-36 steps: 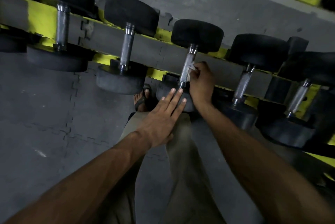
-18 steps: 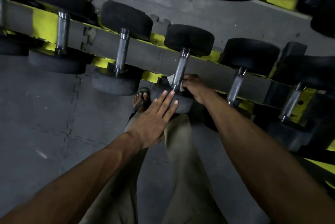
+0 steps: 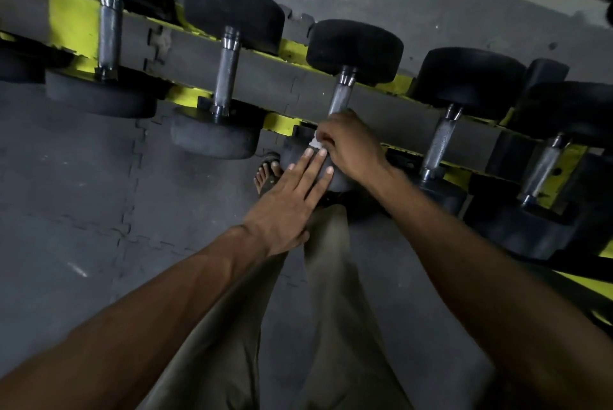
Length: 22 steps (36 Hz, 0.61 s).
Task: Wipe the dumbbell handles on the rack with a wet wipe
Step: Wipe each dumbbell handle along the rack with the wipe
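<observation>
Now, starting at my left, the two dumbbells there sit on the rack (image 3: pixel 255 74) with their handles (image 3: pixel 226 73) bare and no hand near them. My left hand (image 3: pixel 285 200) lies flat, fingers straight and together, pressing on the near head (image 3: pixel 300 154) of the middle dumbbell, the same spot it braced half a second ago, so the weight has not rolled. Just to its right, my right hand (image 3: pixel 348 144) is curled round the lower end of that dumbbell's handle (image 3: pixel 340 96), pinching the wet wipe (image 3: pixel 315 143), of which only a small white corner shows under my fingers. A second ago this hand was higher up the bar; it has since slid down to the near collar, and the upper part of the bar stands clear above my knuckles. I judge this handle nearly wiped. Further right, two more handles (image 3: pixel 439 141) wait, untouched by either hand.
</observation>
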Available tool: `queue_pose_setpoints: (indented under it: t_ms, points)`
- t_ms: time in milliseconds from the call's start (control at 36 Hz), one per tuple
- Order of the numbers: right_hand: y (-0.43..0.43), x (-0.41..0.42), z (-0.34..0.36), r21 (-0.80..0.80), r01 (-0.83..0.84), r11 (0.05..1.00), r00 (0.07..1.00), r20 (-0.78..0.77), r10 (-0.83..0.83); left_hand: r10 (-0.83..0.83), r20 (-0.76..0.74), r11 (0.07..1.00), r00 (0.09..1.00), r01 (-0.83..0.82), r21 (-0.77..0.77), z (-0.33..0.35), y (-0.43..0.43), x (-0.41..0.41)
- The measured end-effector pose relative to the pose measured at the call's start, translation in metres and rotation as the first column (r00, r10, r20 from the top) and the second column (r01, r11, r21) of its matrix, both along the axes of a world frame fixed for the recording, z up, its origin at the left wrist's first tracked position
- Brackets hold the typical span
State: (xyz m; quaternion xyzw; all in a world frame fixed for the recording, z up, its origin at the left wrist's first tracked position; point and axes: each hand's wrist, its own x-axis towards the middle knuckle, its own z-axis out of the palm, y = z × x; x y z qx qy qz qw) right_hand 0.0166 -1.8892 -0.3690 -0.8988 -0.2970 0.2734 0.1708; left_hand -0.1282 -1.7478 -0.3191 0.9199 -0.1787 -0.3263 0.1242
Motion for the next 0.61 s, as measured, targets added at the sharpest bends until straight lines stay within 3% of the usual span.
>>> queue_pose_setpoints:
  t_ms: [83, 167, 222, 278, 361, 472, 611]
  points:
    - [0.014, 0.02, 0.002, -0.075, -0.371, 0.925, 0.916, 0.136, 0.378, -0.002, -0.005, 1.0, 1.0, 0.002, -0.011, 0.001, 0.002, 0.0]
    - [0.017, 0.03, 0.003, -0.221, -0.639, 0.737, 0.702, 0.226, 0.676, -0.012, -0.033, 1.0, 0.999, 0.012, -0.006, 0.002, 0.002, 0.002]
    - [0.015, 0.04, 0.007, -0.279, -0.716, 0.64, 0.579, 0.275, 0.768, -0.025, -0.043, 1.0, 0.999, 0.025, 0.003, 0.003, 0.002, 0.004]
    - [0.01, 0.057, 0.009, -0.343, -0.703, 0.623, 0.517, 0.355, 0.779, -0.028, -0.042, 1.0, 0.999, 0.028, 0.0, 0.0, 0.004, 0.004]
    - [-0.002, 0.076, 0.012, -0.411, -0.565, 0.715, 0.596, 0.396, 0.699, -0.015, -0.015, 0.999, 1.0, 0.014, -0.034, -0.005, 0.008, 0.001]
    - [-0.002, 0.06, 0.01, -0.351, -0.441, 0.826, 0.756, 0.351, 0.552, -0.011, 0.011, 0.998, 1.0, 0.012, -0.057, -0.004, 0.009, 0.0]
    - [0.003, 0.036, 0.009, -0.251, -0.567, 0.784, 0.789, 0.106, 0.605, -0.006, -0.005, 0.998, 1.0, 0.006, -0.069, -0.002, 0.011, 0.004]
